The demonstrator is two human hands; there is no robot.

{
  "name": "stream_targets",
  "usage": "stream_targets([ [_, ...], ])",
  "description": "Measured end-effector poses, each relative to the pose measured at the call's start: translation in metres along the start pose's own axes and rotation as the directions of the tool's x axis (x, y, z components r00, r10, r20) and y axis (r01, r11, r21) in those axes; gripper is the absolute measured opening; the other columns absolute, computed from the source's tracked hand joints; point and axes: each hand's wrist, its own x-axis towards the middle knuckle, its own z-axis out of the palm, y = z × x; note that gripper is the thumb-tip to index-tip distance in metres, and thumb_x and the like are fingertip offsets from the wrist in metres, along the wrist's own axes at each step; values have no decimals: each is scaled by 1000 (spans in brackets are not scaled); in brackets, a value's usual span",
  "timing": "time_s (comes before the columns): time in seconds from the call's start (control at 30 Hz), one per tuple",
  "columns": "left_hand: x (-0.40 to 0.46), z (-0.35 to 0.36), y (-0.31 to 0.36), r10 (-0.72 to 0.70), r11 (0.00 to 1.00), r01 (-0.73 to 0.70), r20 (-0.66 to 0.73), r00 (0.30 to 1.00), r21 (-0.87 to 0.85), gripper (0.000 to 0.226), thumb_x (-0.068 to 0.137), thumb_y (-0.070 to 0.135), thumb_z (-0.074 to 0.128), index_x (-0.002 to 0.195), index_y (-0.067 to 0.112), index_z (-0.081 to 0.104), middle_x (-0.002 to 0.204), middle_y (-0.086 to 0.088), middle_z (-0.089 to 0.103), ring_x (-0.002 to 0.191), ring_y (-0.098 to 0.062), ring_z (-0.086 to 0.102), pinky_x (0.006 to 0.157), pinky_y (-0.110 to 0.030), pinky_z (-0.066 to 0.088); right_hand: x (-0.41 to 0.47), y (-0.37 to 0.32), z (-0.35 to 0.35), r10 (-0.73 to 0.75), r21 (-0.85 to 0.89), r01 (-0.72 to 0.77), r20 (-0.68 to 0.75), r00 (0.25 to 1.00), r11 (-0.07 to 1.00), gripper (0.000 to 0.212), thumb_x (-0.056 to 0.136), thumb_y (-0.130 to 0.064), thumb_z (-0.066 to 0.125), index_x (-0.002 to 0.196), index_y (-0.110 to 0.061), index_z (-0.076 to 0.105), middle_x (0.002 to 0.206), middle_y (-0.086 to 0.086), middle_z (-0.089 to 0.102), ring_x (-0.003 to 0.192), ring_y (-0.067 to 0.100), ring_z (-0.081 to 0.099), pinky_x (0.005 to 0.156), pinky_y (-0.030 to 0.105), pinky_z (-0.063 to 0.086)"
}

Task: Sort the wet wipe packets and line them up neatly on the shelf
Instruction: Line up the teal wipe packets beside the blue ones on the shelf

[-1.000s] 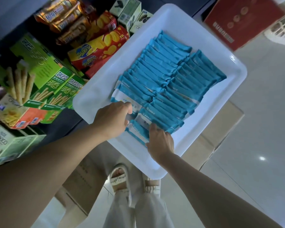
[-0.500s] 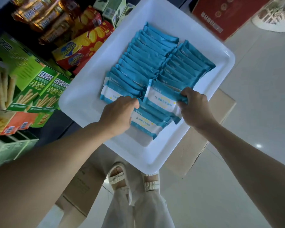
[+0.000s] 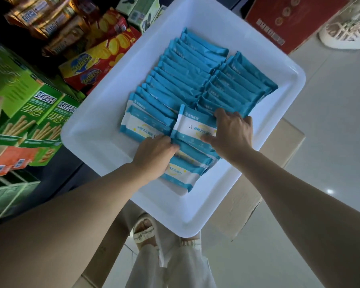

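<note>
Head view: the white tray (image 3: 96, 150) is the landmark; it juts out past the dark shelf (image 3: 56, 181) edge, with its near corner hanging over the person's feet and a cardboard box (image 3: 247, 206) under its right side. Inside the tray, two rows of blue wet wipe packets (image 3: 187, 80) stand on edge, running from the far end toward the middle. Bare tray floor lies open along the left wall and at the near corner; the right row sits close to the right wall. The right hand (image 3: 233, 132) has its grip pinched on one face-up packet (image 3: 195, 125) at the near end of the right row, thumb on its front. The left hand (image 3: 154, 156) presses curled fingers on the loose packets (image 3: 183, 173) lying flat near the tray's middle; whether its grip clenches one cannot be told. Green snack boxes (image 3: 29, 113) crowd the shelf just left of the tray. Since half a second ago, the right hand has drawn closer to the left, and the pinched packet now abuts the left row's front packet.
</note>
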Motion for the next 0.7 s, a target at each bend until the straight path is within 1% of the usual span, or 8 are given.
stream_targets([
  [0.13,-3,-14,1,12,996,-1,125,992,-87,10,86,16,60,94,18,54,101,2,54,92,-19,53,65,-28,34,-5,1,-8,-39,158,31,48,998,987,26,86,-31,61,91,-15,42,77,4,50,77,30,50,71,31,28],
  [0.2,-8,-29,2,-25,990,47,159,987,-137,14,88,14,58,90,19,45,92,0,54,81,-20,52,61,-29,35,-10,2,-19,-21,191,8,68,997,982,24,87,-30,61,94,-14,46,77,6,51,76,32,52,67,31,33],
  [0.27,-16,-50,3,-84,977,113,165,983,-180,15,88,15,58,98,19,48,89,-3,56,74,-19,49,59,-29,33,-15,3,-36,-4,238,-10,56,998,971,25,86,-31,63,100,-16,49,82,7,54,80,32,54,65,32,38],
  [0.33,-28,-77,2,-133,961,162,138,981,-224,22,88,18,59,108,21,50,98,-3,61,78,-20,53,59,-28,34,-22,1,-63,-25,308,20,10,1000,951,25,84,-31,66,102,-17,54,86,5,58,80,31,55,66,33,41],
  [0.4,-43,-112,0,-172,951,193,106,979,-242,23,89,22,59,111,24,54,102,-2,63,89,-22,58,62,-28,37,-29,-3,-100,-75,367,84,-40,996,926,19,83,-29,68,89,-17,54,76,1,57,74,28,53,63,32,40],
  [0.5,-71,-177,-1,-243,939,245,41,969,-240,14,90,24,56,103,21,58,88,-1,58,91,-24,58,61,-29,34,-41,-17,-170,-136,397,160,-90,987,904,31,84,-28,66,70,-22,39,59,-6,41,62,23,41,54,32,29],
  [0.63,-115,-279,-1,-363,909,327,-105,926,-260,5,88,21,55,87,16,53,78,1,49,91,-28,58,61,-29,33,-57,-43,-276,-211,384,286,-226,951,878,23,91,-28,59,78,-17,44,64,3,48,62,25,43,54,34,26],
  [0.7,-140,-334,2,-422,887,368,-166,891,-278,10,88,20,54,97,19,59,88,-2,59,96,-26,59,65,-29,35,-67,-58,-331,-249,359,340,-276,928,869,21,92,-25,57,80,-16,42,61,2,45,57,21,37,52,32,21],
])
